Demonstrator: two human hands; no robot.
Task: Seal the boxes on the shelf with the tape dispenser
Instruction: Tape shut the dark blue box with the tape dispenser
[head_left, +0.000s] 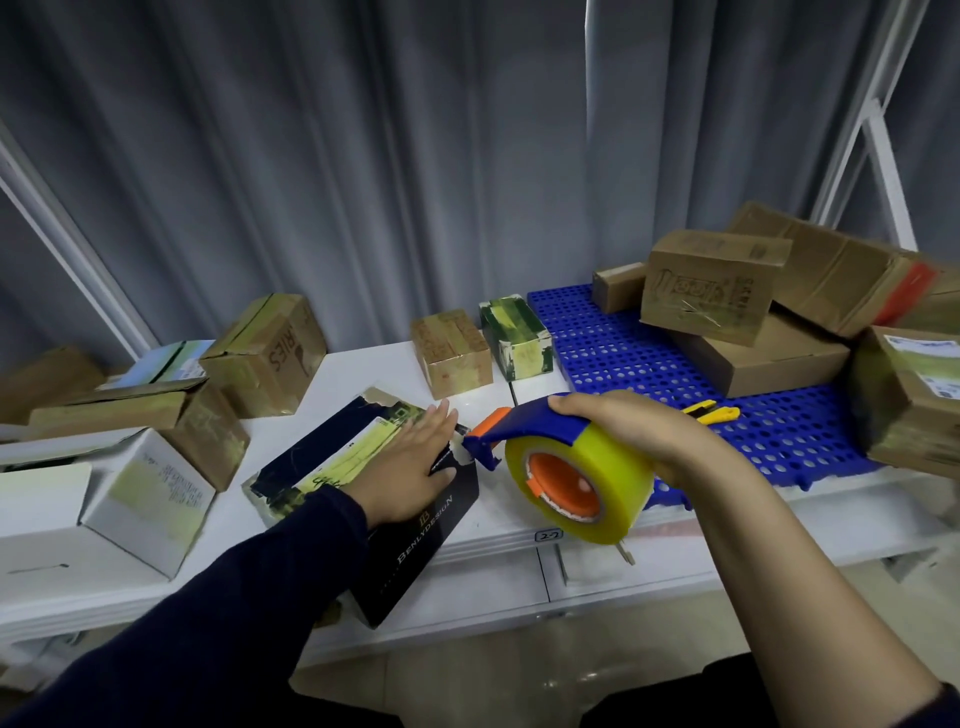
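Shelf (358, 379), white worktop, with grey curtain (363, 156) behind.

1. Black box (431, 540), lettered BENLYDESIGN, closed, lying askew at the middle of the front edge. Its near corner overhangs that edge. Yellowish tape and torn paper cover its top. Contents not visible.
2. Left hand (415, 462), flat on the box top, fingers straight and pressing down, gripping nothing.
3. Tape dispenser (571, 467), blue and orange, loaded with a yellow roll. It is held above the front edge just right of the black box, with its nose at the box's right-hand edge beside the left fingertips.
4. Right hand (639, 431), fingers curled over the dispenser's blue handle in a firm hold.
5. Blue perforated panel (649, 364), covering the right part of the worktop. A yellow cutter (711, 413) lies on it near the right hand.
6. Brown cartons (711, 286), stacked at the back right corner, closed.
7. Taped carton (909, 400), at the right edge, closed.
8. Two small boxes, brown (452, 353) and green-and-white (519, 338), side by side at the back edge, closed.
9. White box (150, 499) and brown carton (265, 353), among the cluster crowding the left end.

Open worktop lies between the black box and the two small boxes.
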